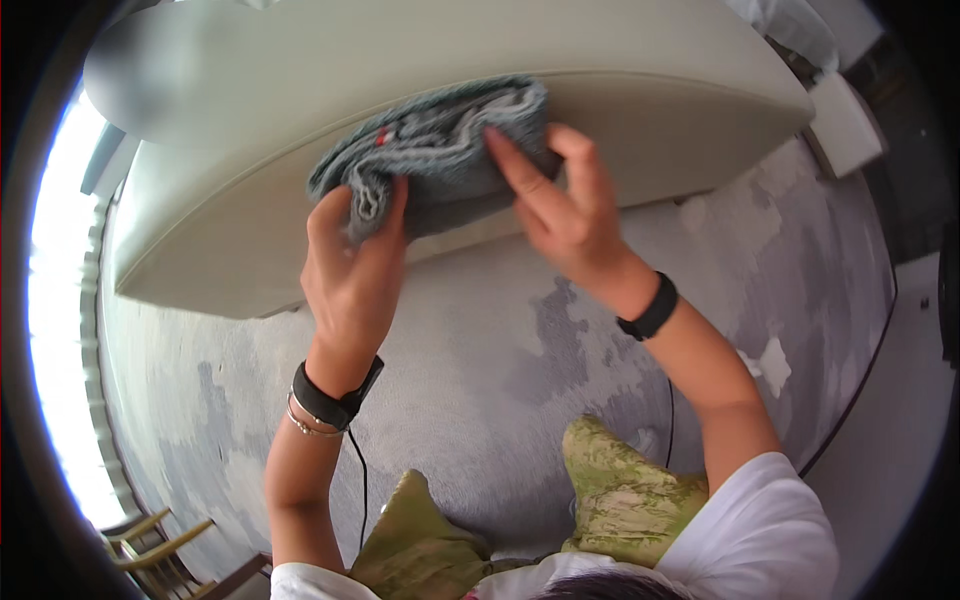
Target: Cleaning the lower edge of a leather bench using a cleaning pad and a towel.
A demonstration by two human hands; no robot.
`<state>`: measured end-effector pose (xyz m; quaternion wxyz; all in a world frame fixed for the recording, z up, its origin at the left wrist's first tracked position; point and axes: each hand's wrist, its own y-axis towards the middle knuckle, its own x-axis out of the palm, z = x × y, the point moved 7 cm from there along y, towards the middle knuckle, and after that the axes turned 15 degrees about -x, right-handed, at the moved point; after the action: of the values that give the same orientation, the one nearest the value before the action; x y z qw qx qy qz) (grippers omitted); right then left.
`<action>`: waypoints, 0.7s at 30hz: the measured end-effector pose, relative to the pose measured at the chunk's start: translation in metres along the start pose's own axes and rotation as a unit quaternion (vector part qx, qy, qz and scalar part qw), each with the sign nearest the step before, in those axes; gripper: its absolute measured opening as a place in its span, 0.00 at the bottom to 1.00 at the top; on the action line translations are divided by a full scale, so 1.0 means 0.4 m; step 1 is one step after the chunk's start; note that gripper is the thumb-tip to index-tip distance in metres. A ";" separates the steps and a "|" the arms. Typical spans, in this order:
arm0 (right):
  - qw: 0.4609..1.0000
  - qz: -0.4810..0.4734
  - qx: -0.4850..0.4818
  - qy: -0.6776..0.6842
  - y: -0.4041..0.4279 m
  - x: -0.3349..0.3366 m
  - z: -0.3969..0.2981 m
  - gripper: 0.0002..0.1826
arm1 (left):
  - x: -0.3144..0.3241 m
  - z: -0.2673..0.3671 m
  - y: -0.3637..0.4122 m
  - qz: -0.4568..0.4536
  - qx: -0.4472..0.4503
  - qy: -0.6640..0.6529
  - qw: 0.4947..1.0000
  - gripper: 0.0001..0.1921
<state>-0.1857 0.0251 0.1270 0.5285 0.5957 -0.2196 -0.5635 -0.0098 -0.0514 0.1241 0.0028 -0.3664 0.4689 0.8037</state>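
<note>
A grey-blue knitted or terry cloth item [457, 176], folded into a thick bundle with a small red spot among its folds, is held up in front of the side of a cream upholstered seat or bed. My left hand [349, 262] pinches its lower left corner between thumb and fingers. At the bundle's right end, my right hand [570, 199] has its index fingertip on the front face and other fingers at the right edge; it is slightly blurred. Both wrists wear black bands. What lies inside the folds is hidden.
The cream upholstered furniture [675, 135] spans the far side. Below it lies a mottled grey carpet [465, 360]. Thin black cables hang near both arms. A small white box-like piece [847, 124] stands right; wooden chair parts [165, 551] show lower left.
</note>
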 end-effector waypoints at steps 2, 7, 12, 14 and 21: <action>1.000 -0.017 0.016 -0.004 -0.057 0.011 0.007 0.31 | 0.053 0.005 -0.031 0.005 0.026 0.036 0.999 0.20; 0.988 -0.109 0.092 0.054 -0.219 0.066 -0.025 0.31 | 0.146 -0.014 -0.132 -0.116 0.063 0.037 0.991 0.19; 0.934 -0.205 0.247 0.156 -0.386 0.118 -0.101 0.26 | 0.260 -0.090 -0.293 -0.333 -0.028 -0.095 0.938 0.26; 0.845 -0.261 0.374 0.278 -0.457 0.139 -0.111 0.22 | 0.246 -0.068 -0.306 -0.393 -0.060 -0.115 0.910 0.25; 0.899 -0.059 0.323 0.289 -0.061 -0.123 -0.001 0.25 | -0.025 0.040 -0.040 -0.289 -0.088 -0.133 0.944 0.28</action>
<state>-0.2069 0.0759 0.1270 0.3127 0.8826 -0.1913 -0.2944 -0.0062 -0.0270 0.1228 0.2649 -0.3746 0.2657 0.8479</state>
